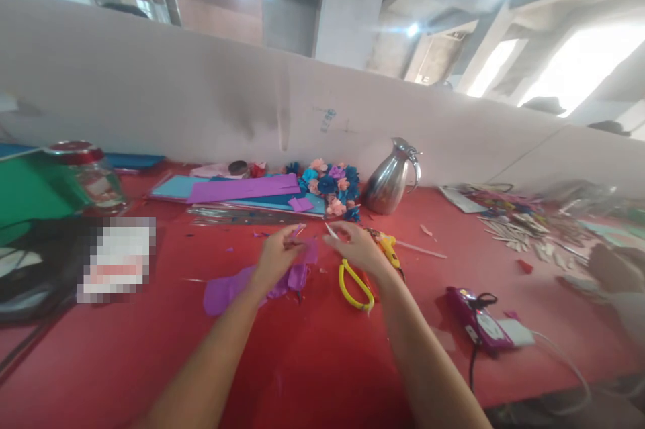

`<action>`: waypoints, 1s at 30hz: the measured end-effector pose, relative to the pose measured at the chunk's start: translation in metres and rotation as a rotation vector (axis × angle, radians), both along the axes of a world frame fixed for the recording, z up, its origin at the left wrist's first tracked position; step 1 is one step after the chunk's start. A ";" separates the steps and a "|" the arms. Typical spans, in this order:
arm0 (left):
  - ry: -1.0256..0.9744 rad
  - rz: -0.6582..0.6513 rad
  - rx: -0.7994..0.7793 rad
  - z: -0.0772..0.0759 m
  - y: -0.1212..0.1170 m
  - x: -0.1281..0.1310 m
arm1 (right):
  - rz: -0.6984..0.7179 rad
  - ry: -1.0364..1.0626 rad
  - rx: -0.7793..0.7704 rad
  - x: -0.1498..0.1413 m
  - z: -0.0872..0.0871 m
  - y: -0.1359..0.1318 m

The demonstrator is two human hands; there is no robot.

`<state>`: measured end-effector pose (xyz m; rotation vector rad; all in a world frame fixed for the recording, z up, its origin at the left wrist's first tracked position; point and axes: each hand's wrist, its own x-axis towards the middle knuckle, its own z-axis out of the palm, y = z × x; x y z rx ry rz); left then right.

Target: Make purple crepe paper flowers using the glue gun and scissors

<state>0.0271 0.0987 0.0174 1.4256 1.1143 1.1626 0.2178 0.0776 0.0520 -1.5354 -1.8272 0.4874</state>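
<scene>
Centrally, left hand pinches one purple paper; right hand, grip unclear; one metal jug beyond.

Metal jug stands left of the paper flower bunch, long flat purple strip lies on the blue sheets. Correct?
No, wrong side: the metal jug stands right of the paper flower bunch, as the head view shows. The long flat purple strip does lie on the blue sheets.

Craft workshop, paper-littered red worktable
</scene>
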 end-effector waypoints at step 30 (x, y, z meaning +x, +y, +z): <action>-0.381 -0.119 -0.346 0.015 -0.021 0.014 | -0.205 0.954 -0.079 -0.009 -0.021 0.000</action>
